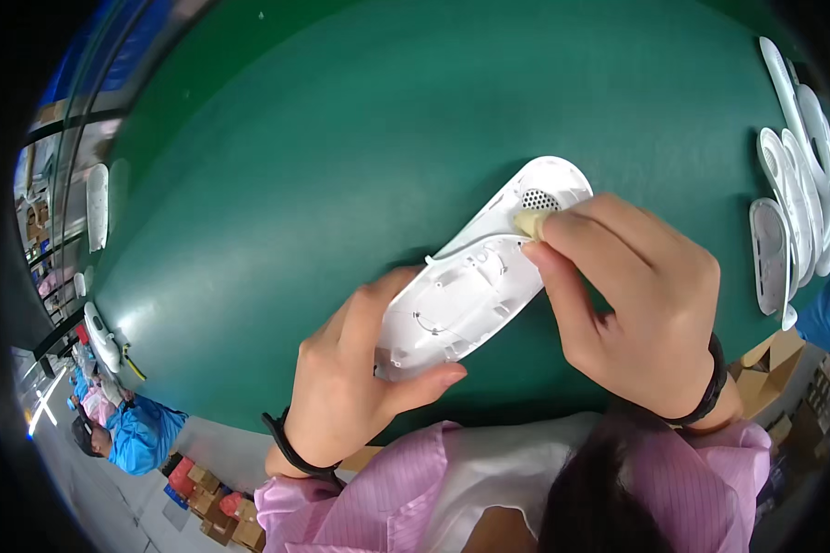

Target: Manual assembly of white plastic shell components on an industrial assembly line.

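A white oval plastic housing (461, 304) is tilted in front of me, its hollow inner side up, with a rounded end and a patch of round holes (539, 199) at the far right. My left hand (350, 364) grips its near left end, fingers behind and thumb along the rim. My right hand (632, 295) pinches a small pale yellow piece (530, 223) between thumb and forefinger, against the inside of the housing beside the holes. What the yellow piece is I cannot make out. A thin wire (433, 327) lies inside the housing.
The table has a green top (323, 166). Several white plastic shells (788, 203) lie stacked at its right edge. More white parts (101, 336) lie along the left edge. A person in blue (138, 433) is at the lower left, near cardboard boxes (214, 511). An open carton (770, 369) stands lower right.
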### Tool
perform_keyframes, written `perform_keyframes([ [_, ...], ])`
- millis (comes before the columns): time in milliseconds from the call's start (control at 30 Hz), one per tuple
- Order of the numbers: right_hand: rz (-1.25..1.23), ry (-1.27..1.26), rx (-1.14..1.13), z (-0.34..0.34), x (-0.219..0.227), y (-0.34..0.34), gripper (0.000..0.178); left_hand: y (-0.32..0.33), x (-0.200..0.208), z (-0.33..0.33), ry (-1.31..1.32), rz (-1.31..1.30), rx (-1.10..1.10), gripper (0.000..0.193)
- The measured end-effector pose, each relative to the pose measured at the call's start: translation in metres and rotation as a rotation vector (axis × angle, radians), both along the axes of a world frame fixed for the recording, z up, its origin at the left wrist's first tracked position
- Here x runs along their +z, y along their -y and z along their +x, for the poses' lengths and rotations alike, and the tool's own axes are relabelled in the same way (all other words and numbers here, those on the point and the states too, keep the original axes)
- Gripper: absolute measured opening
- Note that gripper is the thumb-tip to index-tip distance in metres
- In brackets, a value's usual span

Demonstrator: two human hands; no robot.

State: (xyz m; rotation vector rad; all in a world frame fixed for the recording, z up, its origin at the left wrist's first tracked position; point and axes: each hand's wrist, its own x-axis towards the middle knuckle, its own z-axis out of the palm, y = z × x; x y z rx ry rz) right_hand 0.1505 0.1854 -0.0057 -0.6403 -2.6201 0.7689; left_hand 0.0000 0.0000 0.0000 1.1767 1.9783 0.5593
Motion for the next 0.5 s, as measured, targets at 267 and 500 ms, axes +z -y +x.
perform_keyframes([
  [267, -0.157, 0.029, 0.243, -0.005, 0.006, -0.022, 0.025, -0.003, -0.006, 0.000, -0.141, 0.268, 0.002, 0.080],
  [500, -0.137, 0.119, 0.317, 0.007, 0.002, -0.024, 0.051, 0.003, -0.003, 0.002, -0.218, 0.239, -0.078, 0.062],
])
